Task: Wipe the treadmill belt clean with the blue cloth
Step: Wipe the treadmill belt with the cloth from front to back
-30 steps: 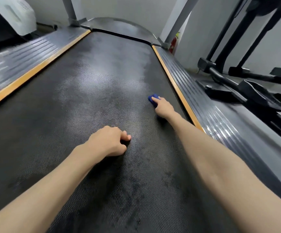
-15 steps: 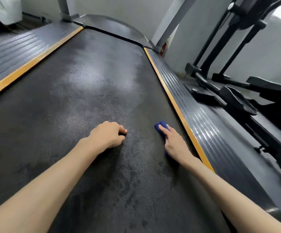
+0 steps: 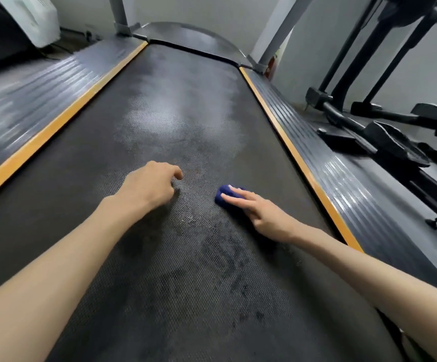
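- Head view, treadmill belt point(image 3: 175, 105): a dark, textured surface that runs away from the camera. It shows a pale, dull patch in its far half and darker smudges in the near half.
- Head view, blue cloth point(image 3: 222, 199): bunched into a small wad lying on the belt, right of centre. It sits nearer the right orange strip point(image 3: 298, 158) than the left orange strip point(image 3: 55, 126).
- Head view, right hand point(image 3: 264, 216): palm down, its fingers point(image 3: 238, 203) stretched straight over the cloth and pressing it flat to the belt. They are not curled round it.
- Head view, left hand point(image 3: 147, 186): set on the belt left of the cloth and apart from it. Its fingers are clenched under the palm and grasp nothing.
- Head view, surroundings: ribbed grey side rails point(image 3: 342, 178) flank the belt. Two grey uprights point(image 3: 277, 30) rise at the far end. A black exercise machine point(image 3: 395, 145) stands to the right, and a white housing point(image 3: 34, 19) stands at the upper left.
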Tool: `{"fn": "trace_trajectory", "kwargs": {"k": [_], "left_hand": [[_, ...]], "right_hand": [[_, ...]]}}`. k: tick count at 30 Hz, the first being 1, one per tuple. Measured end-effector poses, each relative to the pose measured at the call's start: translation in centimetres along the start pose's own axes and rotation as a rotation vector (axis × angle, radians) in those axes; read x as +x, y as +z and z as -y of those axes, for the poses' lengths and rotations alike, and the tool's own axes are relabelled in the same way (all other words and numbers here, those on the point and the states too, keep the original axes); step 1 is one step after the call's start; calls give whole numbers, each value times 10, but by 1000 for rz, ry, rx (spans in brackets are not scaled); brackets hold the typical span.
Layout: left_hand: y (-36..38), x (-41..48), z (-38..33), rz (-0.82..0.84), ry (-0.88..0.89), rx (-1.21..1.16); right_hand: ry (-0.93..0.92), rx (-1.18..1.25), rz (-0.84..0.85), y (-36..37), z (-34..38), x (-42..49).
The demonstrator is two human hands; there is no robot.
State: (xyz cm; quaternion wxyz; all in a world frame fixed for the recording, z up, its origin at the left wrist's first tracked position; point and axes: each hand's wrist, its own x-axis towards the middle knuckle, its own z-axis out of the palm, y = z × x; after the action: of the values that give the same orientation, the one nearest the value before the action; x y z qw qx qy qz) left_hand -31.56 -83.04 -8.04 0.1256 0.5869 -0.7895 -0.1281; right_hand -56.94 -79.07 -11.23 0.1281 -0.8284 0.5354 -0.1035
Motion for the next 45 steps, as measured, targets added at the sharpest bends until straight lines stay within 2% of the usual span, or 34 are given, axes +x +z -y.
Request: {"fn": "trace_trajectory", "kwargs": {"k": [2, 5, 6, 7, 10, 12, 14, 17, 18, 20, 24, 26, 28, 31, 32, 33, 34, 37, 39, 41, 44, 45], "left_hand": [[-2, -12, 7, -32, 1, 26], [-7, -21, 19, -46, -37, 58], [-10, -23, 22, -50, -56, 59], [-12, -25, 25, -50, -73, 56], [-17, -31, 30, -32, -132, 44], [-18, -32, 31, -25, -163, 43], [-16, -33, 31, -27, -191, 36], [-13, -31, 30, -25, -218, 27], [-12, -31, 30, -30, -229, 14], [-11, -29, 29, -46, -251, -12], [-12, -24, 23, -90, -303, -44], [-11, -25, 20, -102, -295, -26], [-9, -29, 22, -95, -273, -9], [-8, -34, 33, -17, -189, 8], [-10, -36, 36, 11, -151, 11], [-13, -38, 39, 25, -116, 21], [-15, -39, 41, 14, -91, 44], [-22, -46, 50, -68, -106, 151], [-24, -54, 57, -51, -168, 136], [-21, -63, 64, -50, -197, 79], [-12, -73, 65, -133, -215, 61], [-8, -74, 64, -158, -211, 70]], "right_hand": [[18, -28, 65, -10, -13, 7], [363, -87, -119, -11, -26, 42], [378, -111, -165, -8, -15, 48], [315, -118, -168, 0, 0, 48], [-99, -66, -23, 23, 44, 19], [-249, -55, 40, 21, 46, 7], [-133, -88, 45, 10, 25, 21], [291, -133, -62, -5, -2, 50], [344, -172, -94, -6, -2, 55], [254, -173, -96, 0, 16, 56], [-207, -25, 2, 28, 70, 13], [-341, 9, 61, 30, 62, 3], [-264, -38, 27, 20, 34, 21], [146, -65, -119, 5, 11, 59], [191, -95, -144, 7, 18, 65], [167, -120, -126, 13, 33, 65], [67, -121, -101, 20, 51, 59], [-337, -31, -32, 43, 92, 30], [-410, -1, 26, 37, 85, 32], [-262, -54, -6, 25, 59, 57], [172, -136, -100, 8, 37, 97], [207, -151, -100, 10, 47, 102]]}}
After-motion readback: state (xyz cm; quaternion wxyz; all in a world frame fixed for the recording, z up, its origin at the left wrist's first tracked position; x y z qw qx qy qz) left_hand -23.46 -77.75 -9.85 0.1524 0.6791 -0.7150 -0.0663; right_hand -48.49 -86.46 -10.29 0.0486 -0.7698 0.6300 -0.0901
